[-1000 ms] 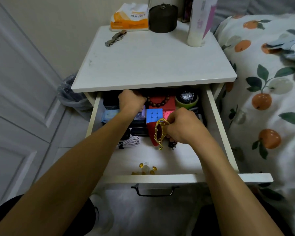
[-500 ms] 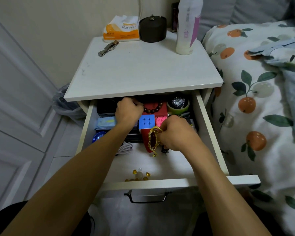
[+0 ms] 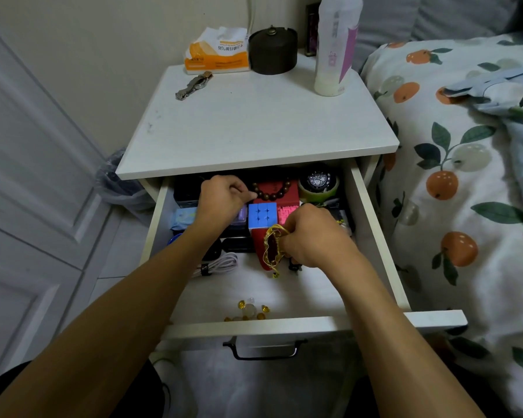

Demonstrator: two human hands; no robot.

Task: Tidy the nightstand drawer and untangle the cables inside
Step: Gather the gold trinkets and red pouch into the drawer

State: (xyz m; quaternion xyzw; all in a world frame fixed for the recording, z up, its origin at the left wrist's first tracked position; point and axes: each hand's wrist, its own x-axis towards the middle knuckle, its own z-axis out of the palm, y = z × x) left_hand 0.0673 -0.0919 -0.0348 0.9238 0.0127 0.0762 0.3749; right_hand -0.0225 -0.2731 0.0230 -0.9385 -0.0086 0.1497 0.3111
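Right beside the bed (image 3: 465, 188) with its orange-print cover stands the white nightstand (image 3: 254, 125), its drawer (image 3: 375, 236) pulled out toward the camera. On the nightstand top sit a tall white bottle (image 3: 334, 46), a dark round lidded pot (image 3: 273, 51), an orange tissue pack (image 3: 216, 51) and a metal watch band (image 3: 194, 85). Inside the drawer, at the back, a string of brown wooden beads (image 3: 274, 191) lies on a red box, with a black watch (image 3: 318, 180) on a green stand to its right. A puzzle cube (image 3: 262, 215), blue face up, sits in the middle. A coiled white cable (image 3: 219, 264), bound with a black strap, lies on the drawer floor left of centre. Small gold and clear trinkets (image 3: 249, 310) rest near the drawer front. The left hand (image 3: 222, 199) reaches to the back, fingers curled, its fingertips touching the beads; whether it grips anything I cannot tell. The right hand (image 3: 311, 235) pinches a small red pouch with gold trim (image 3: 273, 247) just in front of the cube.
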